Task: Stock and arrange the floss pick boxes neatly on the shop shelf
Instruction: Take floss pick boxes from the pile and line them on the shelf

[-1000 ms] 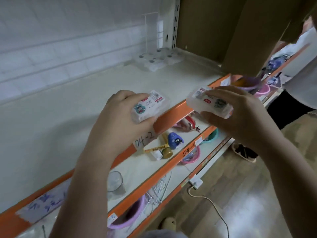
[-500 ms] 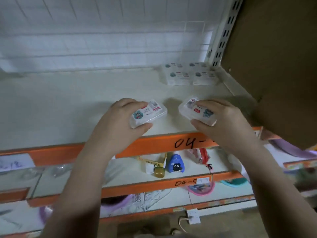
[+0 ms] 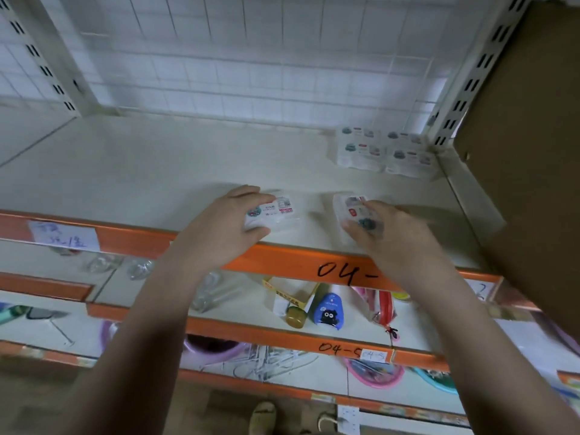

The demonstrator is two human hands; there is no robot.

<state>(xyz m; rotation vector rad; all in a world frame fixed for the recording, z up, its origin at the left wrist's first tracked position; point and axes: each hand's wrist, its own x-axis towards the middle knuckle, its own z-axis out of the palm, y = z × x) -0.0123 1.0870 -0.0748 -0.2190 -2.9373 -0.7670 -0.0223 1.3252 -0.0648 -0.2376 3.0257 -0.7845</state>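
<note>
I see 2 small rounded clear-plastic floss pick boxes, each with a white printed label and a red patch. My left hand [image 3: 229, 229] grips the left box [image 3: 272, 211], fingers curled over its far edge and thumb under its near edge, label up. My right hand [image 3: 387, 233] pinches the right box [image 3: 353, 211] between thumb and fingers; that box is tilted and blurred, so I cannot tell whether it touches the shelf. Both boxes sit over the front part of the smooth off-white metal shelf [image 3: 157, 171], just past its glossy orange front strip [image 3: 282, 262], which bears handwritten "04-". Beyond my right hand, at the back corner, 4 more stocked boxes [image 3: 384, 150] lie flat in a tight block, 2 by 2, labels up. Right of that hand a brown cardboard panel [image 3: 530, 152] blocks the view. Behind the shelf is a white wire grid [image 3: 251, 64]. Below my hands, the lower shelf holds a blue pouch with a cartoon face [image 3: 328, 313] and a gold-capped bottle [image 3: 296, 315].
</note>
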